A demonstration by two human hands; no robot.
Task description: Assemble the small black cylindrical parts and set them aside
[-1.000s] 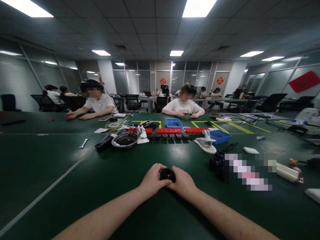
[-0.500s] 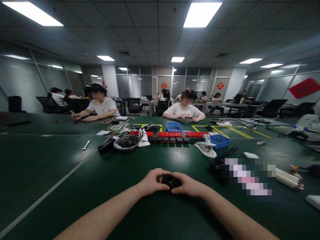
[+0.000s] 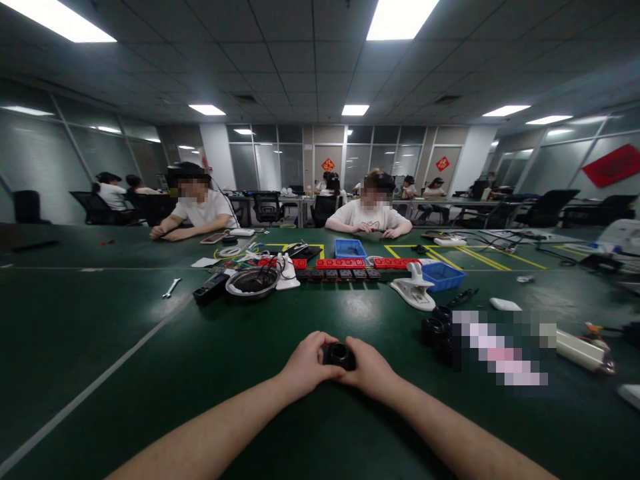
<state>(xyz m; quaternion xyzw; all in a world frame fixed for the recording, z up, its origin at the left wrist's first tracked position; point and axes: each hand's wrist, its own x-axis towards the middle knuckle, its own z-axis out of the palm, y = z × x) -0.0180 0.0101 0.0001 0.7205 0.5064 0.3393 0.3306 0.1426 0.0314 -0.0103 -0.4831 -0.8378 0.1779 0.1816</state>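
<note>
Just above the green table, a small black round part with a hole in its top [image 3: 340, 356] sits between my two hands. My left hand [image 3: 309, 363] is curled around its left side, thumb at the near edge. My right hand [image 3: 371, 372] wraps the right side, its fingers mostly hidden behind the part. Both thumbs meet close together at the front. What kind of part it is I cannot make out. Several similar black round pieces [image 3: 437, 327] lie to the right of my hands.
A white clip base [image 3: 414, 293], blue trays [image 3: 443, 277], red power strips [image 3: 340, 264], a metal bowl [image 3: 253, 293] and a black box [image 3: 213, 288] stand farther back. A wrench [image 3: 171, 288] lies at left. Two people sit across the table [image 3: 125, 393]. A cream cylinder [image 3: 580, 350] lies right.
My right hand has closed in around the black part, covering more of its right side. My left hand stays on it. The view has tilted slightly.
</note>
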